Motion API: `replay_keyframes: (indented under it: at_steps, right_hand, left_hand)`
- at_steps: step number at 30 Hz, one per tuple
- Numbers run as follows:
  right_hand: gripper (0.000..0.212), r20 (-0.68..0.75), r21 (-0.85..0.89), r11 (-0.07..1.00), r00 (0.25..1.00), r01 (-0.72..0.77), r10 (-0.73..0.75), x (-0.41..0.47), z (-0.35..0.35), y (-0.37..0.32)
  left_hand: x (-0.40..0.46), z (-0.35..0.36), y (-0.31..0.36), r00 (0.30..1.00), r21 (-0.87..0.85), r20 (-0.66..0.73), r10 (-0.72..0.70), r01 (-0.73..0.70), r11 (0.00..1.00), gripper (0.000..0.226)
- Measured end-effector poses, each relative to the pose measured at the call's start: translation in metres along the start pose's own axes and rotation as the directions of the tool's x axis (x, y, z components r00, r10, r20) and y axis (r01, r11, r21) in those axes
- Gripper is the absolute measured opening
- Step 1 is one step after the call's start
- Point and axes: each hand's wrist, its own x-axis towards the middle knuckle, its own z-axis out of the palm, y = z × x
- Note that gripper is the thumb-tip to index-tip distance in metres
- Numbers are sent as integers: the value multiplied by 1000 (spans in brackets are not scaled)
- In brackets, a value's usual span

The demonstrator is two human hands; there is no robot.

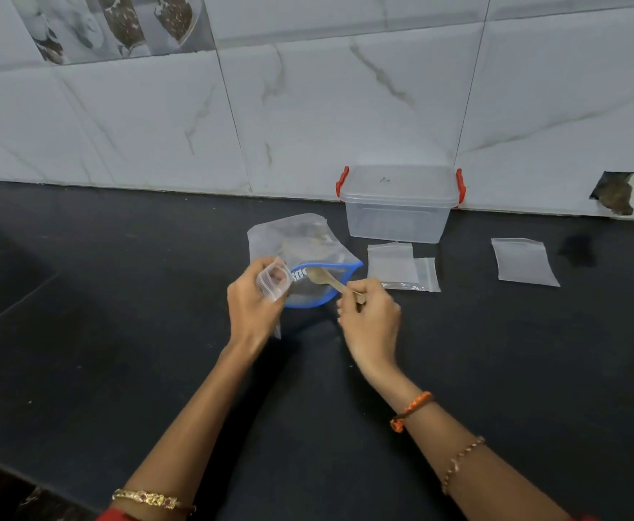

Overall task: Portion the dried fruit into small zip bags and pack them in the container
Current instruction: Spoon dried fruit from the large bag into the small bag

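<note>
Your left hand [253, 298] fingers pinch a small clear zip bag [274, 282], mouth held open. Your right hand [370, 317] fingers grip a pale wooden spoon [326, 280], bowl inside the large clear blue-rimmed pouch [300, 257] on the black table [119, 332]. Fruit in pouch: brownish, blurred, hard to ID. Clear lidded container w/ red clips [400, 204] sits behind, by the wall; empty flat zip bags [402, 267] lie just in front of it.

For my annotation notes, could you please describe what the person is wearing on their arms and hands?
Both forearms are bare. The left forearm has a gold bangle with a red sleeve edge behind it. The right wrist wears an orange thread band, and a thin beaded chain bracelet sits further up the forearm.
</note>
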Motion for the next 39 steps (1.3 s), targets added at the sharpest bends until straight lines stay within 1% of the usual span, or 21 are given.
replay_keyframes:
  at_steps: [2,5,6,8,9,10,12,13,15,17,19,20,21,22,24,26,30,32,34,36,39]
  right_hand:
    - [11,89,-252,963,993,91,-71,0,10,0]
    - [20,259,-440,871,959,220,-111,-5,22,-1]
    - [22,304,-477,836,943,272,-134,-7,27,-1]
    - [23,367,-509,790,916,341,-159,-11,32,-1]
    - [22,376,-510,786,912,350,-163,-11,33,-1]
    - [22,369,-499,794,914,348,-169,-10,33,1]
    - [20,349,-457,826,920,331,-175,-10,34,2]
    - [19,359,-441,835,917,330,-173,-12,35,1]
    - [13,391,-413,851,907,324,-156,-18,40,-2]
    - [10,383,-324,912,916,251,-116,-24,50,-7]
    - [13,330,-173,982,944,70,-9,-25,60,-9]
    - [14,303,-61,996,949,-68,83,-23,61,-11]
    - [15,294,65,974,937,-219,191,-21,60,-12]
    - [17,307,171,919,906,-355,293,-19,57,-13]
    - [15,368,293,802,836,-520,407,-16,47,-16]
    - [14,412,341,746,804,-573,429,-14,38,-18]
    - [15,441,372,697,777,-613,449,-10,23,-19]
    - [16,438,386,674,768,-630,467,-7,13,-16]
    - [16,429,405,650,761,-643,486,-2,3,-12]
    - [16,419,422,626,754,-656,507,2,-6,-8]
    - [15,403,424,621,752,-659,522,7,-19,-4]
  left_hand:
    - [-6,3,-4,1000,-25,11,20,-20,999,19]
    - [-8,2,-6,1000,-88,27,-9,12,996,19]
    - [-6,-2,-6,998,-98,21,-56,57,993,19]
    - [1,-10,-10,970,-149,-34,-240,232,961,17]
    - [6,-14,-14,928,-208,-66,-367,347,914,18]
    - [11,-18,-19,864,-275,-75,-498,462,843,18]
    - [20,-21,-27,721,-411,9,-693,634,655,16]
    - [23,-22,-28,674,-466,74,-735,675,572,17]
    - [27,-18,-26,650,-527,175,-740,696,487,19]
    - [31,-14,-20,669,-558,223,-709,684,470,14]
    - [31,-11,-16,690,-558,222,-689,669,490,17]
    - [30,-10,-15,698,-542,212,-684,666,512,17]
    - [30,-10,-15,705,-519,201,-681,666,536,17]
    - [29,-11,-16,707,-497,188,-682,668,554,17]
    - [29,-15,-17,700,-460,155,-697,676,576,16]
    - [30,-18,-19,704,-425,121,-700,674,604,17]
    - [28,-21,-19,745,-391,91,-660,636,665,19]
    - [24,-22,-18,769,-329,72,-635,619,713,23]
    - [16,-22,-18,830,-184,44,-557,554,812,26]
    - [6,-19,-15,900,19,65,-431,431,902,26]
    - [-6,-10,-11,945,196,175,-276,241,951,38]
